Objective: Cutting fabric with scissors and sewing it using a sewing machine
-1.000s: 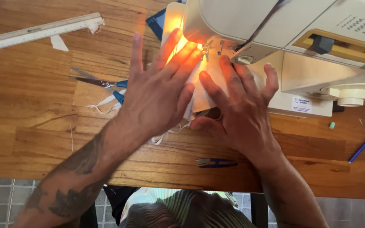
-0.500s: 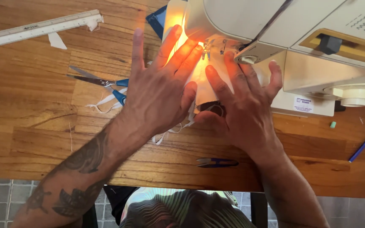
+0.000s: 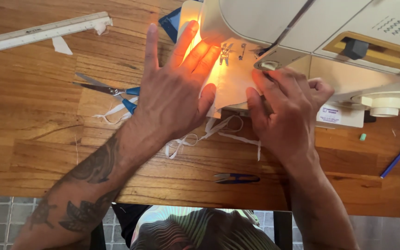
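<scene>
The left hand (image 3: 174, 95) lies flat with fingers spread on the small white fabric piece (image 3: 230, 83), gripping nothing. The right hand (image 3: 283, 111) presses the fabric's other edge with extended fingers under the cream sewing machine (image 3: 329, 41) on the wooden table (image 3: 33, 115).

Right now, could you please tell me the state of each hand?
Left hand: open, fingers spread flat, pressing the pale fabric piece under the cream sewing machine.
Right hand: open, fingers bent, pressing the same fabric; nothing gripped.

Lying flat, palm down, fingers spread and pointing away: left hand (image 3: 174, 95), tattooed forearm angling in from lower left. Pressing down beside it, fingers curled slightly: right hand (image 3: 283, 115).
</scene>
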